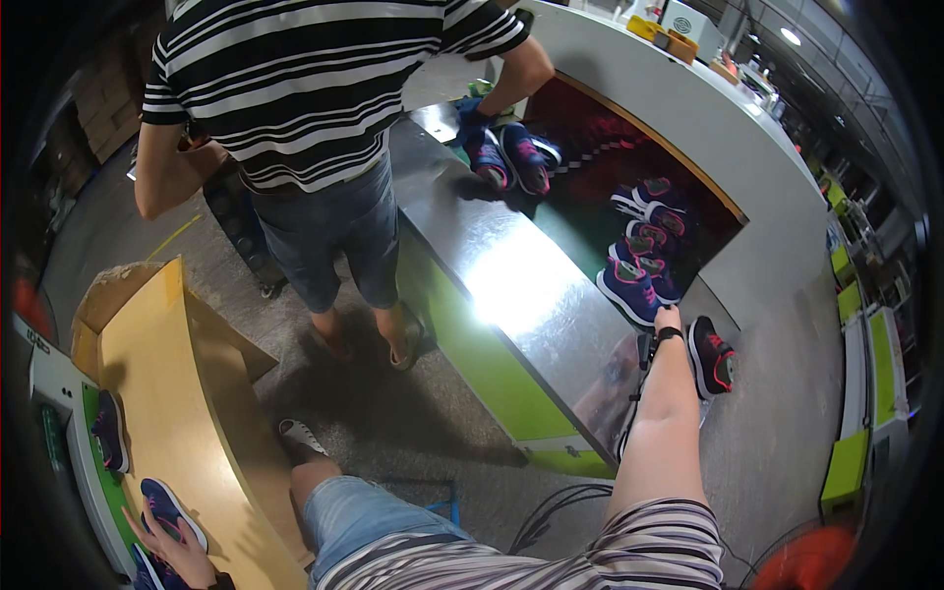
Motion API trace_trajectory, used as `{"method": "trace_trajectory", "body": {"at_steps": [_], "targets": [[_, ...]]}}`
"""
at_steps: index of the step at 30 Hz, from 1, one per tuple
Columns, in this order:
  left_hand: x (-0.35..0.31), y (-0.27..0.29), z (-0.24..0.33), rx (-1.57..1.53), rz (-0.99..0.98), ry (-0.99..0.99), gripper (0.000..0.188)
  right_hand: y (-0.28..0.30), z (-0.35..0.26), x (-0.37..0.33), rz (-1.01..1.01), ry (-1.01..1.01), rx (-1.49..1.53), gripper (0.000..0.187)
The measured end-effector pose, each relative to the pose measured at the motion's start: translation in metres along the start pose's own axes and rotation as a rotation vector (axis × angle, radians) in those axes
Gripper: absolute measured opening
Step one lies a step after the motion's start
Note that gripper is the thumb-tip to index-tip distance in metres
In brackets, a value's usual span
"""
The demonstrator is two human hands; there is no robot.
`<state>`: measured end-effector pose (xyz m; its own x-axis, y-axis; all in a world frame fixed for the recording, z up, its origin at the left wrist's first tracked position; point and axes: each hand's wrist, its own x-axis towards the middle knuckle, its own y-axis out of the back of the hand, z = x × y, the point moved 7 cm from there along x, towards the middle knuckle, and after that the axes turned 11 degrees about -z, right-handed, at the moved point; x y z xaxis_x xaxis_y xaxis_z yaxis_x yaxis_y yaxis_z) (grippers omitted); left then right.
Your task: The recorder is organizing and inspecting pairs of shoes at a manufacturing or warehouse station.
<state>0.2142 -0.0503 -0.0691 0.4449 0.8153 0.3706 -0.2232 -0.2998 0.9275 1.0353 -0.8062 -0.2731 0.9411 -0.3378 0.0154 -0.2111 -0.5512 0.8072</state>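
My left hand (179,557), low at the left, has its fingers spread against a navy sneaker (173,503) with a white sole. Another sneaker (147,568) lies partly hidden beside that hand. My right arm reaches forward, and my right hand (668,318) is closed at the end of a navy sneaker (629,287) with pink laces; its fingertips are partly hidden. Several similar sneakers (651,236) sit just beyond it on the conveyor at the machine opening. A dark sneaker with pink trim (710,356) is right of my right wrist.
Ahead, a person in a striped shirt (305,88) stands with a gloved hand (472,120) at a pair of sneakers (513,157). A shiny metal ledge (492,265) borders the white machine (787,206). A tan board (157,374) stands left; cables (556,506) lie on the floor.
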Motion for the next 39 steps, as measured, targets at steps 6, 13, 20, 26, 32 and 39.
{"method": "trace_trajectory", "body": {"at_steps": [6, 13, 20, 26, 32, 39], "targets": [[-0.019, 0.016, -0.006, 0.029, -0.071, 0.099, 0.066, -0.020, -0.044, -0.022, -0.198, -0.175, -0.401, 0.081], [-0.042, 0.015, -0.028, 0.017, -0.045, 0.129, 0.064, -0.028, -0.127, -0.077, -0.233, 0.116, 0.107, 0.091], [-0.039, 0.016, 0.008, -0.233, -0.073, -0.032, 0.067, -0.045, -0.349, -0.282, -0.344, 0.768, 0.226, 0.056], [-0.017, 0.019, 0.112, -0.960, -0.298, -0.227, 0.089, -0.055, -0.473, -0.553, -1.207, 1.307, 0.310, 0.047], [0.012, -0.024, 0.189, -1.603, -1.204, -0.201, 0.069, -0.049, -0.480, -0.707, -1.646, 1.923, 0.302, 0.063], [-0.053, -0.128, 0.181, -2.348, -0.981, 0.967, 0.045, -0.108, -0.382, -0.704, -2.202, 0.725, 0.587, 0.093]]}}
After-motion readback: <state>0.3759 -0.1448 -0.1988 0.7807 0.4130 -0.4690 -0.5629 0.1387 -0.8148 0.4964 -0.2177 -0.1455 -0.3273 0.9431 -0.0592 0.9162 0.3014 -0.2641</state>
